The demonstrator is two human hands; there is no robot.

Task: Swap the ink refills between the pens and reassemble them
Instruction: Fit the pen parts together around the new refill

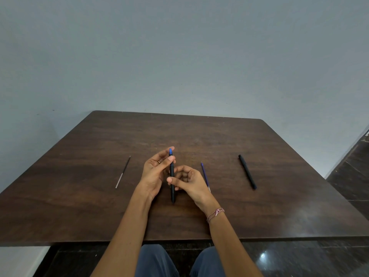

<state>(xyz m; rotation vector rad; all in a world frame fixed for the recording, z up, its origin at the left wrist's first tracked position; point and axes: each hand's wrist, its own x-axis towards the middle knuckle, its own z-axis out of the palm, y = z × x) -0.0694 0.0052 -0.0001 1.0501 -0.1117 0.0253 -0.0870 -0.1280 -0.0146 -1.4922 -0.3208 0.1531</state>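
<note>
A black pen body with a blue end (172, 174) stands nearly upright above the table's middle, held by both hands. My left hand (154, 172) pinches its upper part near the blue end, and my right hand (188, 181) grips its middle with thumb and fingers. A blue ink refill (205, 175) lies on the table just right of my right hand, partly hidden by it. To the left lies a black refill with a clear end (122, 172). A second black pen (247, 171) rests further right.
The dark wooden table (79, 206) stands against a grey wall, its front edge close to my knees. A dark glossy floor (347, 176) shows to the right and below.
</note>
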